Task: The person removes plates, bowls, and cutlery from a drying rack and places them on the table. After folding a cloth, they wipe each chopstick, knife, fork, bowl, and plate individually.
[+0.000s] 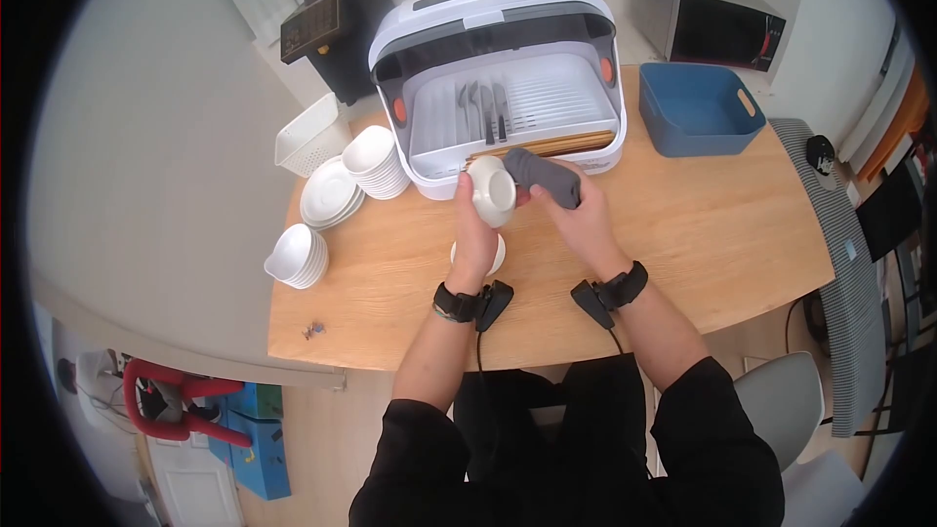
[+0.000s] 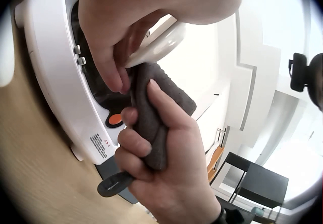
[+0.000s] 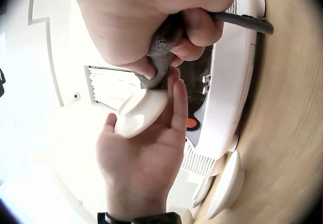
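Note:
My left hand [image 1: 475,234] holds a small white bowl [image 1: 494,191] by its side, its foot ring facing the head camera. In the right wrist view the bowl [image 3: 139,115] rests between the left thumb and fingers. My right hand [image 1: 588,227] grips a folded dark grey cloth [image 1: 547,178], its fingers curled round it in the left wrist view. A dark loop [image 2: 115,184] sticks out from the fist. The cloth's end meets the bowl's rim in both wrist views. Another white bowl [image 1: 501,252] stands on the table, partly hidden by the left wrist.
An open white dish box [image 1: 429,171] with cutlery and chopsticks [image 1: 576,143] stands behind the hands. To its left are stacked bowls [image 1: 376,161], plates [image 1: 329,192], more bowls [image 1: 298,256] and a white basket [image 1: 310,134]. A blue bin [image 1: 698,127] is at the right.

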`<action>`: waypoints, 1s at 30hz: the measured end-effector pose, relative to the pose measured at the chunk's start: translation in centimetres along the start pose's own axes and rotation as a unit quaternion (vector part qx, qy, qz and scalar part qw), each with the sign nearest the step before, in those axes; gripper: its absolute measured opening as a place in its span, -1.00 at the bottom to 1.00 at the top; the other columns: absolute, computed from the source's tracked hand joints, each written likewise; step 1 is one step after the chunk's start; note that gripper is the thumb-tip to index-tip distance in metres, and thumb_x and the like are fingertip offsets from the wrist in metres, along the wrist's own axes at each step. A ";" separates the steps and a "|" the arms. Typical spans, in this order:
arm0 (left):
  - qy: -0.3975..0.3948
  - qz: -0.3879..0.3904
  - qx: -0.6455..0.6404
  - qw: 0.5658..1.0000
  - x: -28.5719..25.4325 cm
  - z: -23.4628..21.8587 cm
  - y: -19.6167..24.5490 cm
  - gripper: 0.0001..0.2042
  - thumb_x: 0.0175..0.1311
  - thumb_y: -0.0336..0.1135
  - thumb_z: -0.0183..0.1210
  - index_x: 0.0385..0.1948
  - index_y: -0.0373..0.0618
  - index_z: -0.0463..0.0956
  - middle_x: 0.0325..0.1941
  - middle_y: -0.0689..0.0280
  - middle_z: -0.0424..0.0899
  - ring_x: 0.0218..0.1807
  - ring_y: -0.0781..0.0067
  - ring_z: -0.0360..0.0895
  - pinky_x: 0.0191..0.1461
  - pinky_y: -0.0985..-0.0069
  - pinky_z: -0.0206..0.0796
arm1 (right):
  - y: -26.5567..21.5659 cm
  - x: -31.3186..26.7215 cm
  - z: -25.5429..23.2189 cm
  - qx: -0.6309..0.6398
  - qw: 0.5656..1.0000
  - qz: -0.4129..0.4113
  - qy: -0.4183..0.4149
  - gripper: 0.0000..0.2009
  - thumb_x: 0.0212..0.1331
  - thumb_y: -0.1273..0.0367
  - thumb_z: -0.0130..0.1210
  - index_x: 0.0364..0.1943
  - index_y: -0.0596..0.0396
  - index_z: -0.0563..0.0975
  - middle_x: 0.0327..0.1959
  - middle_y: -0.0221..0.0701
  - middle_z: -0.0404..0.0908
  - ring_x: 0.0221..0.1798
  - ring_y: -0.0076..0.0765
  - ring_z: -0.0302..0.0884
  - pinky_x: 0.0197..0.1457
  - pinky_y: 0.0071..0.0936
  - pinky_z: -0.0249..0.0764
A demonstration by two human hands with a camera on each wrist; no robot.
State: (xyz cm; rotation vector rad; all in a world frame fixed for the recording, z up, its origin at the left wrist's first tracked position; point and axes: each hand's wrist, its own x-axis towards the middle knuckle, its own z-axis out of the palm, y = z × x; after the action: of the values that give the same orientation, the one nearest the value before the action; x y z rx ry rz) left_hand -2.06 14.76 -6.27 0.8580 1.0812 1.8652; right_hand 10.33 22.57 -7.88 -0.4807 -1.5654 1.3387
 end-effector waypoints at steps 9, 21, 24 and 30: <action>0.070 0.022 -0.163 0.984 0.1 -1.0 1.9 -0.37 0.41 0.21 -0.43 0.36 0.00 0.09 0.03 0.01 0.54 0.14 -0.06 0.50 0.16 0.09 0.42 | -1.7 -1.2 -0.1 -0.099 0.976 0.073 -0.181 -0.66 0.13 0.39 0.29 -0.01 0.18 0.55 -0.18 -0.34 0.67 -0.12 -0.50 0.57 -0.01 -0.50 0.48; 0.008 -0.048 -0.173 0.984 0.0 -0.7 1.2 -0.43 0.42 0.15 -0.31 0.32 0.00 0.17 -0.02 0.04 0.55 0.02 0.07 0.56 0.11 0.16 0.43 | 0.0 -1.9 1.1 0.025 0.987 -0.003 -0.161 -0.65 0.14 0.43 0.27 0.02 0.19 0.53 -0.05 -0.32 0.64 0.01 -0.47 0.54 0.12 -0.46 0.44; -0.023 -0.072 -0.184 0.980 0.0 -0.7 1.0 -0.44 0.42 0.14 -0.31 0.29 0.00 0.21 0.03 -0.01 0.55 0.07 0.09 0.53 0.13 0.18 0.41 | -0.2 -2.0 1.2 0.057 0.988 0.078 -0.121 -0.63 0.16 0.41 0.27 0.05 0.21 0.50 -0.03 -0.33 0.62 0.05 -0.47 0.51 0.13 -0.46 0.43; -0.046 -0.096 -0.180 0.978 0.0 -0.9 1.0 -0.45 0.43 0.09 -0.36 0.27 -0.04 0.27 0.11 0.00 0.53 0.17 0.14 0.48 0.15 0.18 0.39 | 0.1 -1.6 1.1 0.072 0.991 0.070 -0.089 -0.60 0.19 0.39 0.25 0.08 0.23 0.45 -0.03 -0.34 0.59 0.05 -0.49 0.50 0.08 -0.52 0.46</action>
State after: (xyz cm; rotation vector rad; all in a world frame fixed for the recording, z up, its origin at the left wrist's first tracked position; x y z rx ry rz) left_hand -3.08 14.12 -5.75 0.6004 0.7107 1.7671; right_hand 10.05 20.72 -8.55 -0.3956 -1.5870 1.6270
